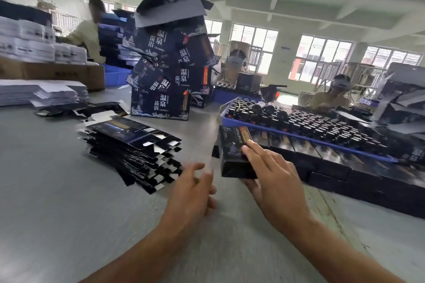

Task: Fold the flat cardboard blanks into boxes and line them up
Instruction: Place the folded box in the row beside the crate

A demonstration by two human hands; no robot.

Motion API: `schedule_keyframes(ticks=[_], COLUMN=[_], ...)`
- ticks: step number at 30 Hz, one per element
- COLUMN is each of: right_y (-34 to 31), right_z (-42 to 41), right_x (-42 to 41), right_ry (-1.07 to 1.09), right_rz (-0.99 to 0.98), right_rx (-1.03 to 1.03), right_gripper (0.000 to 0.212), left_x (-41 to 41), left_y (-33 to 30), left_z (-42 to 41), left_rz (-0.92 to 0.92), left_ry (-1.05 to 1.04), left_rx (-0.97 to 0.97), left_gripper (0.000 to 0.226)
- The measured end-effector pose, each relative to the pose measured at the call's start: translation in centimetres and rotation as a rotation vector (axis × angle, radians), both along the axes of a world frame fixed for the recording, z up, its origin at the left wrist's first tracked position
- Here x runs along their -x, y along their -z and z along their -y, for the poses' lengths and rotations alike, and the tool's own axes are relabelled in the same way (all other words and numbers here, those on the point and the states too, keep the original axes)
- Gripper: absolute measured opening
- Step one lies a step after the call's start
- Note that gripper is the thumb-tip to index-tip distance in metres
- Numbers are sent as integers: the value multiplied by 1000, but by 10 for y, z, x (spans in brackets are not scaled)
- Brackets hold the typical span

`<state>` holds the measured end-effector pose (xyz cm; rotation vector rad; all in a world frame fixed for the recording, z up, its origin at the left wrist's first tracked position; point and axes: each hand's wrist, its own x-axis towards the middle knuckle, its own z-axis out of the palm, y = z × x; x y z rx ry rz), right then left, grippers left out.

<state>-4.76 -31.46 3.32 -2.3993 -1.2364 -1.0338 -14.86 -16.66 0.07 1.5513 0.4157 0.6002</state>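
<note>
Your right hand (270, 174) holds a folded box (234, 151), its long axis pointing away from you, just left of the finished row (333, 163). Your left hand (193, 188) hangs relaxed and empty, nearer the flat blanks (131, 145) lying to its left on the tabletop (46, 190).

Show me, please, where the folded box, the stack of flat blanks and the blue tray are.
folded box (232, 147), head view, its dark top face.
stack of flat blanks (128, 135), head view, top blank.
blue tray (322, 141), head view, near rim.
</note>
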Motion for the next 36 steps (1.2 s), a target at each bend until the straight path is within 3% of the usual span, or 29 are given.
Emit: schedule_keyframes(ticks=[4,12,19,22,25,28,31,33,36], right_y=[-9,-18,-18,-20,-26,-36,-42,-45,-46], right_z=[-45,-91,-95,-92,-98,-120,-148,-164,-176], right_x=[-48,-120,-125,-112,-90,-61,-33,-17,-4], right_ry=[94,347,376,298,109,-57,-144,-177,-196], right_rz=[-110,-249,-370,-341,-280,-494,-631,-689,-731], right_rx=[50,279,329,190,-38,-127,-78,-82,-121], right_gripper=[69,63,86,83,48,26,37,45,44], left_x=[-7,-12,-10,-11,-13,-14,-13,-12,-7], left_y=[12,8,5,5,6,8,8,6,2], left_z=[8,5,7,8,9,12,14,14,13], left_rz=[-144,-157,-182,-212,-249,-287,-325,-330,-343], left_ry=[60,74,67,58,65,68,95,87,49], left_rx=[-505,-452,-487,-514,-581,-674,-722,-681,-625], left_gripper=[19,21,21,18,17,22,21,8,22])
